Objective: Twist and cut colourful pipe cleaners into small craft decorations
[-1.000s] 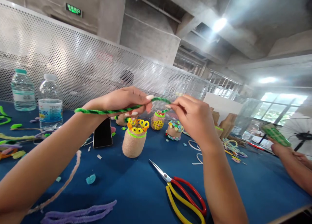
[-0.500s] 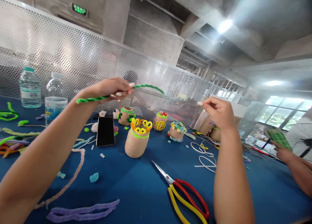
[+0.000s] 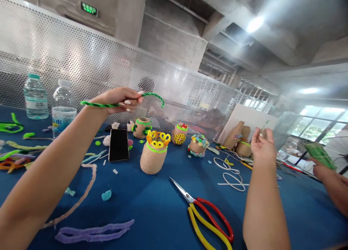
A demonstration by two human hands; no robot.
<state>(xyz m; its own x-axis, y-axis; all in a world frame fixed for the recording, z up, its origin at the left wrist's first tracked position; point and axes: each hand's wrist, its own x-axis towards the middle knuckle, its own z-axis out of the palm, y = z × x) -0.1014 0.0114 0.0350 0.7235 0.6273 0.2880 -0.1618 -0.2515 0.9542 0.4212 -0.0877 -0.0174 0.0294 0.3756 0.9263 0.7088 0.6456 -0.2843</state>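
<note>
My left hand (image 3: 123, 100) is closed around a twisted green pipe cleaner (image 3: 153, 94), held up above the table. One end of it curves down past the fingertips; the other lies back along my wrist. My right hand (image 3: 263, 144) is raised at the right with its fingers curled together. A thin pale greenish bit sticks up at those fingertips, too small to name. Between my arms stands a twine-wrapped jar (image 3: 153, 159) with yellow and orange pipe-cleaner loops round its rim and a bright green band. Scissors (image 3: 190, 201) with red and yellow handles lie nearly closed in front of it.
Behind are more decorated jars (image 3: 198, 146), a black phone (image 3: 119, 144) and two water bottles (image 3: 36, 97). A purple pipe cleaner (image 3: 94, 233), a pinkish one (image 3: 87, 188) and white cord (image 3: 231, 177) lie about. Another person's hand (image 3: 323, 170) holds something green at the right.
My right hand has moved right, away from my left hand, and turned. The green pipe cleaner in my left hand has shifted slightly left, its free end drooping more.
</note>
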